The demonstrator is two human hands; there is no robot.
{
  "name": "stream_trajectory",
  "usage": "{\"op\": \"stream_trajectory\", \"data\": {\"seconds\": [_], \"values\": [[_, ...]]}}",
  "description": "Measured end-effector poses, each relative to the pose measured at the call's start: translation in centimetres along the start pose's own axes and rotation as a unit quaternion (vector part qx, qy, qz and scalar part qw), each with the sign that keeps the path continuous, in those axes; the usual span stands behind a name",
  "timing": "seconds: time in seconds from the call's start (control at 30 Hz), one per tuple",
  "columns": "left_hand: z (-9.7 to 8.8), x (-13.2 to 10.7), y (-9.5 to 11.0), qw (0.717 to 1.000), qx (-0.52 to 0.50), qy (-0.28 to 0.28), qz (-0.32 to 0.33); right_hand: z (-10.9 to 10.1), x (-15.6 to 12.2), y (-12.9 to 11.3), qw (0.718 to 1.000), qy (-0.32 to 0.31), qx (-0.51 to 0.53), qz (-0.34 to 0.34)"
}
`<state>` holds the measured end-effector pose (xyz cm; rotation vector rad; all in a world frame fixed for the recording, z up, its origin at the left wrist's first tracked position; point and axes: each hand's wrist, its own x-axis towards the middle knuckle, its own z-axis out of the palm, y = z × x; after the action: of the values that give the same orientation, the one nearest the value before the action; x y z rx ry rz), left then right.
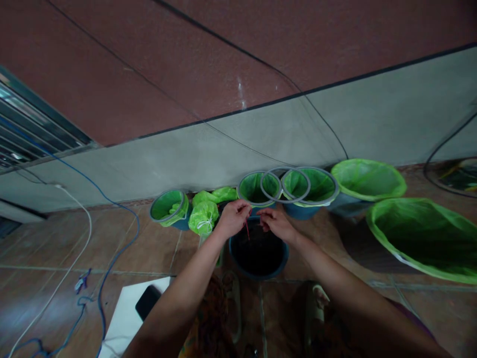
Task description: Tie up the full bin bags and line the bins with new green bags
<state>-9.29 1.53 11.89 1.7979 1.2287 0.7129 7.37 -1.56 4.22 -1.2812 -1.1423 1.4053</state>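
Observation:
My left hand (pixel 234 219) pinches a thin red string (pixel 248 231) that dangles over a blue bucket (pixel 286 258). My right hand (pixel 276 224) is close by on the right, its fingers curled and thumb and forefinger near the string; what they hold, if anything, I cannot make out. The inside of the bucket below both hands is dark, and its contents cannot be told. Just left of my left hand sits a tied bright green bag (pixel 203 217) with a white tie.
Green-lined bins stand along the wall: one at left (pixel 168 205), several at right, including a large one (pixel 425 233). A loose grey ring (pixel 262 185) rests across two bins. A phone (pixel 147 301) lies on a white board (pixel 124 311); a blue cable (pixel 108 271) crosses the floor.

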Motion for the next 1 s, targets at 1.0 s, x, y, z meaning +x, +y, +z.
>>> {"op": "stream_trajectory", "data": {"seconds": [1.0], "values": [[8.9, -0.7, -10.9, 0.953, -0.171, 0.044, -0.245, 0.1, 0.4, 1.8, 0.976, 0.077, -0.187, 0.081]]}}
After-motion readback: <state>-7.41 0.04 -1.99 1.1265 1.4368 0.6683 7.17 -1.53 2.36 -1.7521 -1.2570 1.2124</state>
